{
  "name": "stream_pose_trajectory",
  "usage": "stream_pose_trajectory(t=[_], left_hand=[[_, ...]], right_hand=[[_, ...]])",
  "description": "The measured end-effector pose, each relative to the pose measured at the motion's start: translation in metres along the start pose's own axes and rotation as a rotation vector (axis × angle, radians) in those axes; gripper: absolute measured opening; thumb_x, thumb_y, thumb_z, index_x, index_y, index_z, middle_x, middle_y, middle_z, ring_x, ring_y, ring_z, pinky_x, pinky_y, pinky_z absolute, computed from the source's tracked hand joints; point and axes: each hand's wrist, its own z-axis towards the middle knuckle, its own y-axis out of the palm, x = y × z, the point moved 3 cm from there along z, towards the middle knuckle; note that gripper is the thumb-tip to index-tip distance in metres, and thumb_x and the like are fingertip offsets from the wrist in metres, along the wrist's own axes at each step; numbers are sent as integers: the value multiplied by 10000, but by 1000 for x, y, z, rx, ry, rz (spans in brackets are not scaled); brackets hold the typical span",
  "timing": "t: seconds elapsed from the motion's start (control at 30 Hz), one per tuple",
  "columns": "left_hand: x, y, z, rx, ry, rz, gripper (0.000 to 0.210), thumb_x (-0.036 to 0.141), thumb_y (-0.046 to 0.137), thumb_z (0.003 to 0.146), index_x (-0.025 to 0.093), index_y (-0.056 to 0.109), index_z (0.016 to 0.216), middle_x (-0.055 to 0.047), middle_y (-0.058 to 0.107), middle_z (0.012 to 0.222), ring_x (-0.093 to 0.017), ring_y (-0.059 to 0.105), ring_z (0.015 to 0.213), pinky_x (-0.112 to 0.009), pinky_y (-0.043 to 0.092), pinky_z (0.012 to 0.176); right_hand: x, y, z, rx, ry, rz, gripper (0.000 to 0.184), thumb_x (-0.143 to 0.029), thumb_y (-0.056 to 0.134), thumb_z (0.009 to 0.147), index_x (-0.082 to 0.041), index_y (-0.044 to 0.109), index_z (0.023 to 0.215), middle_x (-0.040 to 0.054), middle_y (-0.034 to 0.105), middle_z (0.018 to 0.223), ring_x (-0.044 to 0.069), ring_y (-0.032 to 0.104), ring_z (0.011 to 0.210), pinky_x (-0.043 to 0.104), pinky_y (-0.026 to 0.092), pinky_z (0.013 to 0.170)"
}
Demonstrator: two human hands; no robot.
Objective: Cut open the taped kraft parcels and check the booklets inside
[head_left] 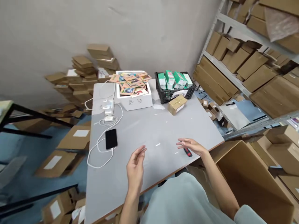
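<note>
My left hand [136, 161] is raised above the front of the grey table [140, 130], fingers loosely extended and holding nothing. On the other side, my right hand [191, 146] hovers with its fingers stretched out, also without anything in it. Partly beneath it lies a red and black box cutter [187, 152]. Farther back, a small taped cardboard box [177, 105] sits before a black plastic basket [163, 95] of green and white cartons [178, 78]. Left of that basket stands a white foam box [137, 104] filled with colourful flat packets [133, 81].
A black phone [111, 139] with a white cable [100, 166] lies at the table's left, near a power strip [107, 107]. A large open carton [254, 177] stands at the right below the metal shelf [238, 82]. Cardboard boxes [74, 137] pile up on the floor to the left.
</note>
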Motion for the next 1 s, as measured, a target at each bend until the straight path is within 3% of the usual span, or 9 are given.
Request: stream_pose_trajectory(t=[0.17,0.3,0.47,0.63,0.8,1.0], left_hand=[[5,66,16,-102,-51,115,513,600,762,890,237,792,1252,-136,780,1429,-347,721,1365,-540,521,1250],[1,125,36,-228,-77,254,560,657,720,909,243,779,1282,-141,765,1457,-354,707,1389,-525,549,1218],[-10,193,51,-342,-113,363,589,714,713,897,244,776,1247,-147,761,1463,-364,689,1417,-528,532,1236],[-20,251,38,-471,-161,392,609,707,720,887,232,757,1266,-151,755,1472,-359,695,1409,-541,508,1261],[-29,278,10,-725,-182,450,567,673,729,894,228,761,1244,-148,786,1410,-361,720,1378,-542,522,1256],[-42,273,-35,-858,-127,403,505,590,774,916,217,758,1255,-137,798,1388,-329,723,1380,-512,517,1269]], right_hand=[[-6,-69,4,76,-42,133,698,-641,927,856,-206,773,1381,172,810,1372,334,794,1233,582,453,1264],[-4,-109,21,90,-58,238,675,-636,936,851,-214,788,1357,165,815,1350,346,797,1229,607,423,1286],[15,-137,39,120,-30,377,680,-650,948,823,-217,804,1327,154,826,1310,341,806,1207,605,432,1283],[30,-148,28,110,-13,466,650,-650,987,765,-253,837,1257,121,841,1269,334,805,1195,579,473,1254],[46,-157,-10,194,-83,538,697,-661,984,769,-246,811,1302,107,839,1260,306,816,1163,549,474,1248],[76,-145,-89,363,-197,554,745,-646,1005,753,-229,792,1333,100,841,1247,268,810,1137,499,475,1241]])
